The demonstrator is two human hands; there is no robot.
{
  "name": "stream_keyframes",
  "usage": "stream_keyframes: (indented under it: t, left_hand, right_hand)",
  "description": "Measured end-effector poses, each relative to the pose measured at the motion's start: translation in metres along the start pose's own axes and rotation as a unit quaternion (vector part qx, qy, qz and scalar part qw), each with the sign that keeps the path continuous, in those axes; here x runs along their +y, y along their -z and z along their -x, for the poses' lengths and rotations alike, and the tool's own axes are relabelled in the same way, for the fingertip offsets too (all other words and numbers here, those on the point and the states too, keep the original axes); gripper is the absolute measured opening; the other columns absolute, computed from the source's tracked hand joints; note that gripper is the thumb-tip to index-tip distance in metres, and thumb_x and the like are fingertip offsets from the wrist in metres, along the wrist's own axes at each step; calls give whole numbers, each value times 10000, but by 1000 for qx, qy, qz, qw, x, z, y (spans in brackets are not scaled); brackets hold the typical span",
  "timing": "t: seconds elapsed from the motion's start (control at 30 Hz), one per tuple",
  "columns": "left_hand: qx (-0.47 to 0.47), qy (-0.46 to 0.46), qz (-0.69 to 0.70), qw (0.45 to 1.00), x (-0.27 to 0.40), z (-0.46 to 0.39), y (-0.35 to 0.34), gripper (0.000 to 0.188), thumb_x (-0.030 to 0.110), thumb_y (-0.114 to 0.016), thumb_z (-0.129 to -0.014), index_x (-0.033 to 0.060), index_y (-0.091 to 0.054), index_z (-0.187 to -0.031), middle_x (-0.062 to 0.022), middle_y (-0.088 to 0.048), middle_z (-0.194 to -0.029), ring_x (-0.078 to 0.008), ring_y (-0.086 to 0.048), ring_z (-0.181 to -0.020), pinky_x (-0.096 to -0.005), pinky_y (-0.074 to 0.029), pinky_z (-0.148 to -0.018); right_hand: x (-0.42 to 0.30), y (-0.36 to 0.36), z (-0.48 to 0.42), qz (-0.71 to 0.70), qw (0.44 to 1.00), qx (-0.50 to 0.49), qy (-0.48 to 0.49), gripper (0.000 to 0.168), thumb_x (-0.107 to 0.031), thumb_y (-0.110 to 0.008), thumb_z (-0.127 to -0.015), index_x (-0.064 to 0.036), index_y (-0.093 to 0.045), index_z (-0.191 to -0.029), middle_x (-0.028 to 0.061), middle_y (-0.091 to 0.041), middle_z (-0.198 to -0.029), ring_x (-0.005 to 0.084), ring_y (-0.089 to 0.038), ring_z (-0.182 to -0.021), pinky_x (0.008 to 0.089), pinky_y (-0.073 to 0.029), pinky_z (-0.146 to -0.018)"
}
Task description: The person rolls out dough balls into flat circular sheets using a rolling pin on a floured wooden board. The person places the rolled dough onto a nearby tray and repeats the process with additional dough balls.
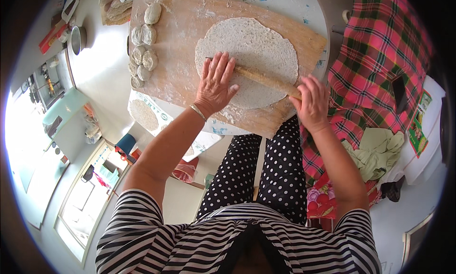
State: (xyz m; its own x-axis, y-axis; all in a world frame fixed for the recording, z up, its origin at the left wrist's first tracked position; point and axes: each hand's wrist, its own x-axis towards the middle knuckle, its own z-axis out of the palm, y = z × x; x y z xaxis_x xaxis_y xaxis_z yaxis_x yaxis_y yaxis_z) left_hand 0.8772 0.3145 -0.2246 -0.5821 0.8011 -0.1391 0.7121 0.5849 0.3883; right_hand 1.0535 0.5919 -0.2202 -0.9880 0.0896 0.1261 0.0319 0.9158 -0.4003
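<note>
A broad, thin round of speckled dough [245, 39] lies on a floured wooden board [174, 60]. Across it, at a slant, rests a slim wooden rolling pin [265, 79]. My left hand [216, 83] lies flat over the pin's left part, fingers stretched out and thumb apart. At the pin's right end, near the edge of the dough, my right hand [312, 101] has its fingers curled around the wood. Several small floured dough pieces [149, 33] sit in a cluster along the board's left side.
Under the board stands a round white table [317, 10] with blue marks. Flat dough rounds [143, 114] lie on a printed sheet at left; stacked flatbreads [119, 10] are at the upper left. Plaid cloth [370, 56] with a dark phone [399, 92] and a green cloth [377, 153] lies right.
</note>
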Motion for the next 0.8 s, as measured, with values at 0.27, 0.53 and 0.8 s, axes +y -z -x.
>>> stream_keyframes:
  t: [0.27,0.53,0.8]
  left_hand:
    - [137,-56,20,989,-12,-165,17,688,539,-334,-1049,55,-361,-1537,-212,-416,-1543,-377,-330,-1469,-551,-215,-1201]
    - [115,-84,-36,989,-28,-121,7,656,503,-363,-1052,57,-373,-1533,-191,-405,-1559,-370,-334,-1472,-539,-217,-1208]
    - [66,-72,-31,995,-8,-93,7,657,495,-376,-1048,74,-354,-1552,-177,-370,-1588,-335,-288,-1507,-546,-182,-1222]
  right_hand:
    - [75,8,-83,94,990,85,-65,539,-506,-595,-947,-86,-579,-1284,143,-523,-1392,354,-494,-1281,506,-411,-1051]
    - [49,6,-59,61,996,65,21,547,-565,-533,-966,-88,-627,-1218,101,-524,-1408,320,-506,-1277,497,-412,-1049]
    - [52,9,-30,46,998,39,22,391,-402,-679,-903,-36,-622,-1027,126,-561,-1306,325,-523,-1249,499,-426,-1015]
